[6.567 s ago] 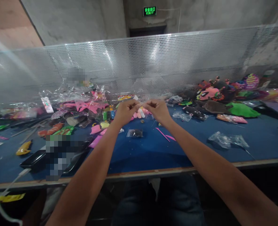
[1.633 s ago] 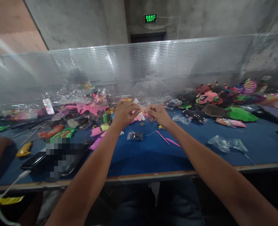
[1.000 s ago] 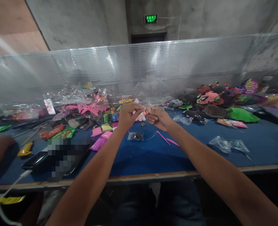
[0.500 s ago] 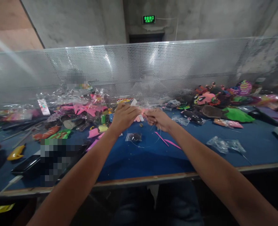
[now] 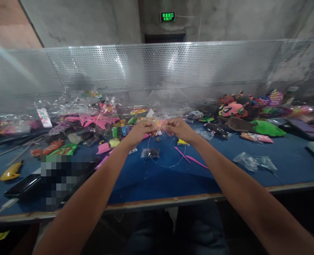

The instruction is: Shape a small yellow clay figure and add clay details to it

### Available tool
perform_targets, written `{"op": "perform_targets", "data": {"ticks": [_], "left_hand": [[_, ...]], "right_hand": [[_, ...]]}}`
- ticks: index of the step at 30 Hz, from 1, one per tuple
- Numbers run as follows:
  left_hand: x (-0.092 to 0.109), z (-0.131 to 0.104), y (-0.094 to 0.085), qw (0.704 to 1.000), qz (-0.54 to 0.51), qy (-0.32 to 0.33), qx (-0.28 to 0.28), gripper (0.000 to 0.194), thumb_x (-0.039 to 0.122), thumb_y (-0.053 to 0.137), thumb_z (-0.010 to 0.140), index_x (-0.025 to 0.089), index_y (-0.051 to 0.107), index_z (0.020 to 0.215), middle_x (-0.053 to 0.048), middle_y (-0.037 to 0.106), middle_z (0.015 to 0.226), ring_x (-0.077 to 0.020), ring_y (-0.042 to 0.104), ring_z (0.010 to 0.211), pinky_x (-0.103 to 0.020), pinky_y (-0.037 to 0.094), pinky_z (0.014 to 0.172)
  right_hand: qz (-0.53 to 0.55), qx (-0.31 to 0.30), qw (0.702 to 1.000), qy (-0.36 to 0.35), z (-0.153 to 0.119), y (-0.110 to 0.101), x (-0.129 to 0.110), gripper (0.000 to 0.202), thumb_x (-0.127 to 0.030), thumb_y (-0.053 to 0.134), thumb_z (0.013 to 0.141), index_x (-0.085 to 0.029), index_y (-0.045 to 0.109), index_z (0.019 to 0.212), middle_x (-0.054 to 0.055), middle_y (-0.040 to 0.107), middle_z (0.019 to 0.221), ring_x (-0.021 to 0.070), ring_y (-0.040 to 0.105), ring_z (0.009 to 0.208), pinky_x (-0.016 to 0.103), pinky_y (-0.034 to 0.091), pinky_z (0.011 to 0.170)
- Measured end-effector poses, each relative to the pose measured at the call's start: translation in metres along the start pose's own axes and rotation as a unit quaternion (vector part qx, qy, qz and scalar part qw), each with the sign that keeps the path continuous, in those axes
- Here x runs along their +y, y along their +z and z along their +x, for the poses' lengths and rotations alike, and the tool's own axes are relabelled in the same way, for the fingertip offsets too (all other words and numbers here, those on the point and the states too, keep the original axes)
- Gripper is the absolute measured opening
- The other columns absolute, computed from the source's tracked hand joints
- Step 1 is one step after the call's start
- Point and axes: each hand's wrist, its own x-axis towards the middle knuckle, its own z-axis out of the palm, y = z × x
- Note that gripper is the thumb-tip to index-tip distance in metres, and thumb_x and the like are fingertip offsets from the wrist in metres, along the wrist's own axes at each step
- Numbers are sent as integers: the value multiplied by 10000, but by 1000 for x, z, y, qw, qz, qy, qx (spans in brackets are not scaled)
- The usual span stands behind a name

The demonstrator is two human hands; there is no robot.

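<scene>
My left hand (image 5: 142, 129) and my right hand (image 5: 178, 128) meet over the middle of the table, fingertips pinched together. Between them is a small pink-orange piece (image 5: 159, 124), mostly covered by the fingers. A thin pale wire loop (image 5: 165, 166) hangs beneath both hands; how its ends are held is hidden. Below the left hand lies a small clear packet with something dark inside (image 5: 153, 153). Two pink modelling tools (image 5: 183, 156) lie crossed below the right hand, near a yellow piece (image 5: 182, 141).
On the left are a phone (image 5: 24, 184) with a cable, a yellow figure (image 5: 11, 171) and pink clay pieces (image 5: 104, 147). Bagged pink star shapes (image 5: 95, 120) stand behind. To the right are clay figures (image 5: 234, 109), a green piece (image 5: 267, 128) and a crumpled clear bag (image 5: 255, 162). A perforated metal screen (image 5: 130, 71) rises behind.
My left hand has turned from palm-down to a pinch with the fingertips inward. The wire loop now hangs rounder and more open below the hands. The yellow piece has come into sight.
</scene>
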Motion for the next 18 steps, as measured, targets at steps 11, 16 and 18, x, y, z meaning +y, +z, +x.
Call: {"op": "perform_targets", "data": {"ticks": [11, 16, 18], "left_hand": [[-8, -5, -4, 971, -165, -122, -124, 238, 375, 603, 836, 197, 592, 679, -26, 542, 593, -138, 537, 539, -333, 520, 583], [-15, -1, -1, 989, 11, 29, 147, 188, 352, 684, 806, 207, 644, 918, -20, 654, 723, -134, 599, 628, -283, 497, 616], [-14, -3, 1, 965, 158, 80, 193, 194, 339, 715, 786, 209, 667, 921, -13, 681, 754, -138, 604, 654, -300, 489, 680]], "right_hand": [[-93, -20, 995, -42, -5, 5, -7, 209, -336, 638, 840, -176, 656, 708, -44, 482, 560, 76, 371, 508, 245, 273, 503], [-57, 66, 996, -16, -1, 6, -5, 257, -383, 618, 855, -185, 614, 690, -53, 461, 497, 85, 388, 470, 247, 315, 492], [-35, 75, 997, -6, -1, 7, -4, 290, -433, 634, 837, -185, 615, 687, -56, 460, 478, 85, 387, 452, 250, 335, 490]]}}
